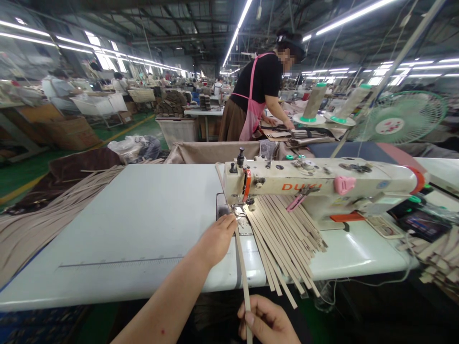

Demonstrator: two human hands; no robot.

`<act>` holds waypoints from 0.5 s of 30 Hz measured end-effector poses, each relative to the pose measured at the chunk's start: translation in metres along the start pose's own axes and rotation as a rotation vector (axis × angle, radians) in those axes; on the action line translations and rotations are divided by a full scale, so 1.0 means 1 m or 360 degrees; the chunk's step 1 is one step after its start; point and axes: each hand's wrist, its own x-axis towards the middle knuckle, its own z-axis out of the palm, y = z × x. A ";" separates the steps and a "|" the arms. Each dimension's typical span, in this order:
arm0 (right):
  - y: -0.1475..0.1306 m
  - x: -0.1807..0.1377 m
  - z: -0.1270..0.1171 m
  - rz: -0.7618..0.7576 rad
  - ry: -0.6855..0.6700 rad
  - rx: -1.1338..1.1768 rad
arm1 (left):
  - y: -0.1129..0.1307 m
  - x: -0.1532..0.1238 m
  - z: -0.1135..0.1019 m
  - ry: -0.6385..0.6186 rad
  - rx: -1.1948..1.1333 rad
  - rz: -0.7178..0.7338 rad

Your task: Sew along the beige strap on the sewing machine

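**One strip under the needle, a fan of strips beside it**

One tan strip (243,267) is what we have in hand at this moment. It runs in a straight line from the presser foot of the sewing machine (322,184) toward us, over the near edge of the desk (143,229) and down into our right hand (267,322). That hand is closed around the strip's near end, thumb on top, holding it taut below the desk edge. Our left hand (217,239) lies flat on the desk just left of the needle, fingers extended and loosely together, their tips pressing the strip's far end at the needle plate; it grips nothing.

We judge the seam on this strip to be at its very start, since nearly its whole length lies on the near side of the foot and none shows beyond it.

Just right of the needle, a fanned bundle of strips (287,239) of the same kind lies under the machine arm, ends hanging over the near edge. We cannot tell whether these are sewn or waiting. On the far left, a large heap of strips (46,210) spreads beside the desk, and more sit at the far right edge.

Beyond the machine, another person in a pink apron (256,95) bends over a far desk, next to two thread cones (330,102) and a green fan (401,117).
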 end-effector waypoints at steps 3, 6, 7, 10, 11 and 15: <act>0.001 0.001 0.001 -0.0008 -0.0009 -0.0004 | 0.000 0.001 0.000 0.0015 -0.0002 0.0014; 0.003 0.001 0.001 -0.0029 -0.0027 0.0002 | 0.001 0.001 -0.001 0.0024 0.0001 0.0015; 0.003 0.001 0.000 -0.0031 -0.0028 0.0008 | 0.001 0.001 0.000 0.0030 0.0014 0.0011; 0.004 0.001 -0.002 -0.0024 -0.0013 0.0045 | 0.001 0.001 0.001 0.0043 0.0069 0.0007; 0.005 0.000 -0.002 -0.0020 -0.0008 0.0060 | 0.001 0.001 0.001 0.0048 0.0084 0.0015; 0.005 0.002 -0.002 -0.0023 0.0033 0.0101 | 0.001 0.001 -0.002 0.0099 0.0138 0.0059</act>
